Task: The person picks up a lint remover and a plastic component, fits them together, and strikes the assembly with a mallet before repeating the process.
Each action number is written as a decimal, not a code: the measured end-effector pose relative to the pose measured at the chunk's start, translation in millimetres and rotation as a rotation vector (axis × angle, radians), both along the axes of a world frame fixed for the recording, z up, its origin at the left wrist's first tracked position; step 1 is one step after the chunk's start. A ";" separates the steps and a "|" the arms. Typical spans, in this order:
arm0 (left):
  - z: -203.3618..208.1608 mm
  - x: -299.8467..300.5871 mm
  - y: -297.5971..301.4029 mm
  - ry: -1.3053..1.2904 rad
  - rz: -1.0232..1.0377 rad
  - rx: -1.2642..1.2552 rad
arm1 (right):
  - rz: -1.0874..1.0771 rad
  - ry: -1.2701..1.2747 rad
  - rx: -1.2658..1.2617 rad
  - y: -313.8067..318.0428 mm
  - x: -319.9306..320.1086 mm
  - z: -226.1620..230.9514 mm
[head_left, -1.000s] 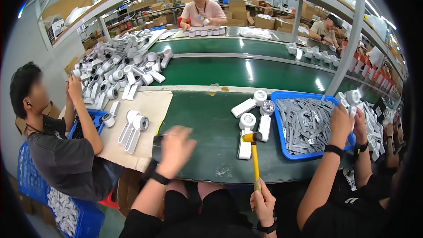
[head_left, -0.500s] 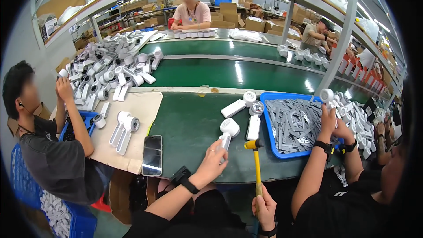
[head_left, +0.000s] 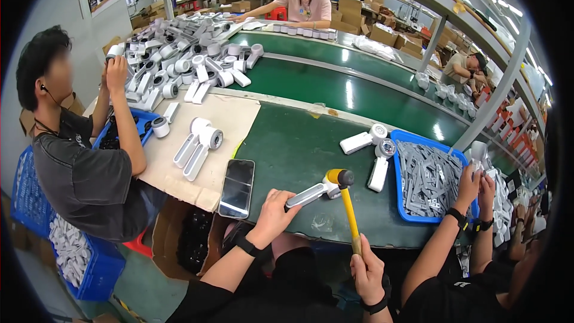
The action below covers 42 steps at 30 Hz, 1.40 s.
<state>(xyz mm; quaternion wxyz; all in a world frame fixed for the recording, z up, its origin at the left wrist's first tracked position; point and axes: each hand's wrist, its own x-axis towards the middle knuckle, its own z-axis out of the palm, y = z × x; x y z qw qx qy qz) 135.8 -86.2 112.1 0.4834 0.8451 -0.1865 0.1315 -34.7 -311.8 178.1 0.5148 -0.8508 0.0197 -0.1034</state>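
Note:
My left hand (head_left: 274,215) is closed round the handle end of a white handheld fan (head_left: 312,194), whose long grey-edged handle panel faces up. The fan's round head points right and lies partly hidden behind the hammer head. In my right hand (head_left: 368,270) is a small hammer (head_left: 349,209) with a yellow handle and a yellow-and-black head. Its head overlaps the fan's round end in the picture; I cannot tell whether they touch. Two more white fans, one with its round face up (head_left: 357,142) and one beside it (head_left: 378,173), lie beyond, to the right.
A phone (head_left: 237,188) lies left of my left hand, by a cardboard sheet (head_left: 161,170) with fans on it. To the right, a blue tray (head_left: 396,194) holds grey strips. Co-workers sit on both sides, their arms over the bench. A large fan pile (head_left: 173,66) stands far left.
My view has swung, so the bench shifts in the picture. The held fan has turned, its head now pointing right, and the hammer's head has come over the fan's round end.

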 end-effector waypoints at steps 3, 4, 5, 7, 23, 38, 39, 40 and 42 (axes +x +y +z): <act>-4.2 2.3 -0.1 -0.029 -0.016 -0.015 | 0.065 0.156 -0.153 -6.3 9.5 -9.1; -4.9 2.8 0.7 -0.063 -0.009 -0.027 | 0.063 0.157 -0.157 -6.9 8.2 -6.5; -5.3 3.0 1.3 -0.096 -0.001 -0.037 | 0.067 0.131 -0.144 -6.2 6.0 0.0; -5.5 1.0 0.1 -0.091 0.006 -0.047 | 0.056 0.016 -0.121 -0.9 1.0 8.3; -20.7 0.2 -1.2 -0.098 0.132 -0.020 | 0.147 0.253 -0.145 3.6 13.3 8.2; -18.1 -1.4 -0.9 -0.025 0.146 0.037 | 0.252 0.156 -0.285 9.3 16.3 7.5; -18.9 -1.7 -0.2 -0.024 0.148 0.038 | 0.228 0.152 -0.255 11.5 13.0 13.0; -19.9 -1.7 -0.5 -0.058 0.154 0.017 | 0.203 0.147 -0.224 13.5 9.9 17.9; -22.0 -1.2 -0.7 -0.092 0.155 -0.007 | 0.152 0.169 -0.137 17.1 5.5 17.3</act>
